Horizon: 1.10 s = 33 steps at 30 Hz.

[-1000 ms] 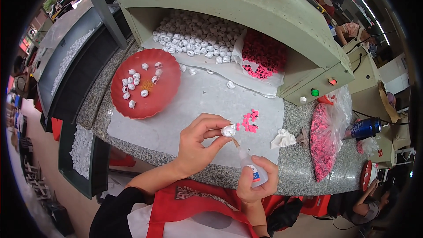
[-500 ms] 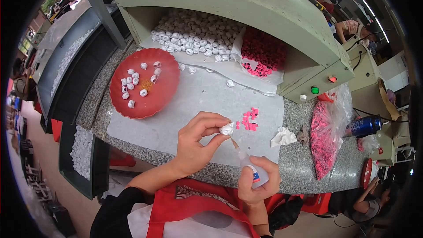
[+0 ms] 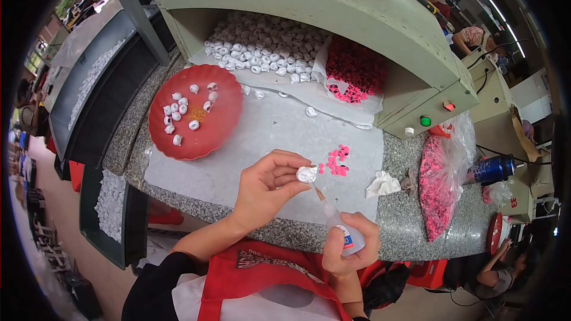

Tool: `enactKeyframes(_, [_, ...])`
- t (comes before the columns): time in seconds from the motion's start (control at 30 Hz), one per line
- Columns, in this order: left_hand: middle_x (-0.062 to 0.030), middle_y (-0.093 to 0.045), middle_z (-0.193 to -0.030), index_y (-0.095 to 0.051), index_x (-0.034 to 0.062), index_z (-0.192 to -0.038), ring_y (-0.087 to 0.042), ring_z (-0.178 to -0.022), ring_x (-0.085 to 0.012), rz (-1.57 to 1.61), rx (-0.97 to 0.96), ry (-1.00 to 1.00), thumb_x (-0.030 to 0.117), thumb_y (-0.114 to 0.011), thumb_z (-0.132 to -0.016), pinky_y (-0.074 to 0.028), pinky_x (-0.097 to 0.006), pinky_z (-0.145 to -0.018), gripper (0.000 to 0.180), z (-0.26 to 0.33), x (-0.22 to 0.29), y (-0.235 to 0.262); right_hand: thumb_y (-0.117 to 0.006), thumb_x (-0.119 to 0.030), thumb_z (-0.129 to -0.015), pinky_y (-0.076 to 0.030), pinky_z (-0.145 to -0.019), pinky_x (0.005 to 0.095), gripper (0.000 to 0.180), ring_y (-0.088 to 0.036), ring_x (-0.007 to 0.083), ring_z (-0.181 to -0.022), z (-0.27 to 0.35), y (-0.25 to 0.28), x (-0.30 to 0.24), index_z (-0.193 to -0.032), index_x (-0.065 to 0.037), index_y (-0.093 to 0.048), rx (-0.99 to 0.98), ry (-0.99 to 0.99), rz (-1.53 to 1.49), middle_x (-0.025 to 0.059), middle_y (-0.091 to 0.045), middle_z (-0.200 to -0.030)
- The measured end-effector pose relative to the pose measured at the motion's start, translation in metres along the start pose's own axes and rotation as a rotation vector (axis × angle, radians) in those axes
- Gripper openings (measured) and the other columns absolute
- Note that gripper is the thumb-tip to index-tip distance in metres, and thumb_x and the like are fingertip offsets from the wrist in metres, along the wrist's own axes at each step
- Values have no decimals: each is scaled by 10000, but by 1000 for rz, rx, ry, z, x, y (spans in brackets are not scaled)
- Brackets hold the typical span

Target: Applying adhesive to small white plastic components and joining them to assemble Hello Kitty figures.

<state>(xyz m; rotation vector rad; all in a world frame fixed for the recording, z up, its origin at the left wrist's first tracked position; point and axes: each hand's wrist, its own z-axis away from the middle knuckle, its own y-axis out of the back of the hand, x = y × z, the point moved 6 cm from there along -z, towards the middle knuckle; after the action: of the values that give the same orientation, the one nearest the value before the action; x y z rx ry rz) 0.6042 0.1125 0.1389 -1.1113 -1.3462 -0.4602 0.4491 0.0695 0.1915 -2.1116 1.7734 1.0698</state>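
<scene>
Near the centre of the frame I have the left hand [image 3: 260,189] pinched on a small white piece [image 3: 306,174], thumb against fingertips. Just below and right of it, the right hand [image 3: 344,263] is clamped around a clear squeeze bottle [image 3: 333,219], whose thin nozzle [image 3: 319,193] points up at the piece; whether the tip touches I cannot tell, nor whether any liquid is coming out.

To do this well, I would hold the piece motionless in the pinch, brace both wrists, and press the bottle lightly so that only a little comes out. I would mind my left thumb, which sits close beside the tip. The pink bits [image 3: 338,170] lie just right of the piece on the white sheet [image 3: 270,128], so I would hold any drip clear of them
</scene>
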Motion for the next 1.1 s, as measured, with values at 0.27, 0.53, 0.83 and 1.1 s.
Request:
enactKeyframes(0.27, [-144, -540, -1023, -493, -43, -992, -556, -998, -253, 143, -16, 149, -140, -584, -706, -480, -307, -834, 316, 0, -7, 1, -569, 19, -621, -393, -387, 265, 265, -502, 177, -419, 0, 0, 2, -881, 41, -522, -4, -10, -3, 111, -581, -678])
enactKeyframes(0.53, [-141, -543, -1045, -478, -53, -1022, -559, -968, -191, 125, -42, 101, -118, -577, -737, -478, -279, -838, 308, -1, -4, 2, -565, -45, -665, -428, -540, 248, 193, -535, 159, -575, 4, 3, 6, -849, 10, -555, 21, -180, 35, 117, -576, -701])
enactKeyframes(0.83, [-139, -539, -1050, -485, -54, -1018, -553, -979, -190, 109, -46, 66, -115, -576, -740, -472, -277, -847, 298, -2, -5, 2, -591, -3, -625, -409, -404, 260, 251, -525, 178, -438, 0, 0, 4, -866, 41, -533, -35, -16, -7, 120, -588, -691])
enactKeyframes(1.1, [-133, -561, -1013, -508, -40, -995, -569, -968, -206, 107, 4, 204, -136, -586, -706, -482, -282, -817, 314, -1, -20, 13, -539, -12, -676, -429, -489, 233, 254, -504, 140, -494, 23, 16, 98, -926, 31, -540, 261, -1071, -607, 75, -553, -734])
